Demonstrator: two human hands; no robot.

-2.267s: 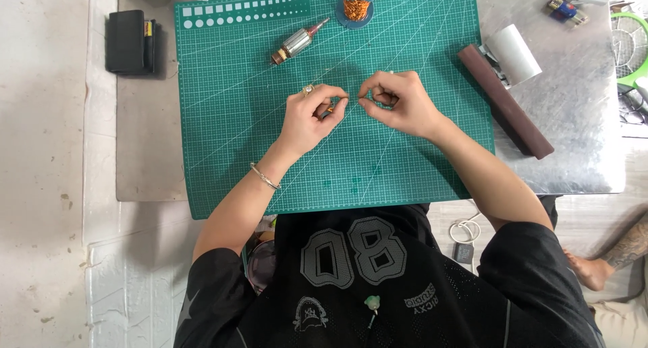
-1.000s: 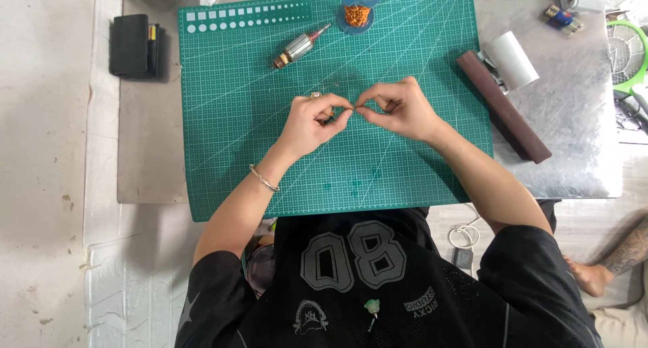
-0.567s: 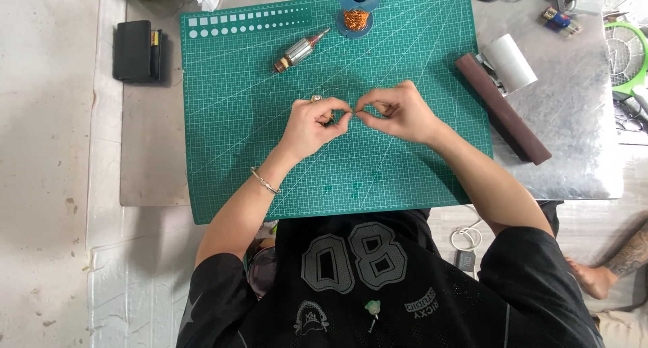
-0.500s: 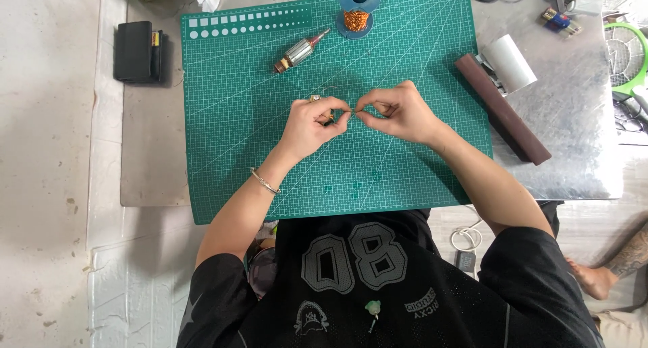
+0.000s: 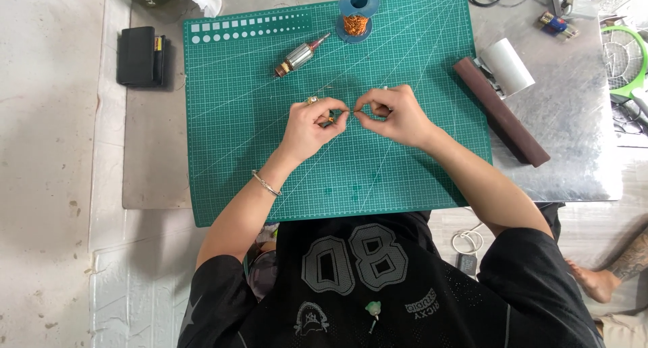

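— Small brass-coloured part: where do you have it?

— You pinch it in your left hand, finger and thumb clamped on it, just above the middle of the green cutting mat. It sits at the very tip of that grip, on the side facing your other hand.

— And the right hand?

— Its fingertips are pressed together just right of the part, almost meeting your left fingertips. Whether anything lies between them is too small to tell.

— What lies around you?

— Far from your hands, a motor armature lies tilted on the mat, with a blue spool of copper wire to its right. A dark brown bar rests on the bench at the right, well apart.
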